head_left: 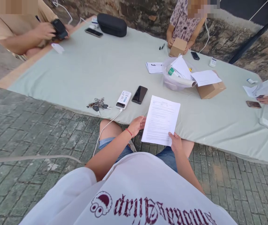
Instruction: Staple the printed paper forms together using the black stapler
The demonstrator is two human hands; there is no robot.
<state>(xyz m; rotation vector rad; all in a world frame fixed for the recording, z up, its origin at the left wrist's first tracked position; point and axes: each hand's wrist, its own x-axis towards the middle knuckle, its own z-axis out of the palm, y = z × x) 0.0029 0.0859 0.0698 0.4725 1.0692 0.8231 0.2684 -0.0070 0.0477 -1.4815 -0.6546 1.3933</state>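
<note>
Printed sheet (161, 120) is lying straight ahead of the person, near edge held over the knees, far part resting on the pale green mat (89, 68); its long axis is running away from the body, tilted slightly right. Left hand (136, 124) is pinching the left edge; right hand (176, 142) is gripping the near right corner, thumb on top. Both are touching it, neither nearer. Just left on the mat: black phone (140, 94), power bank (123, 99), keys (98, 103).

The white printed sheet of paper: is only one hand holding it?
No, both the left hand and the right hand grip the white printed sheet of paper.
</note>
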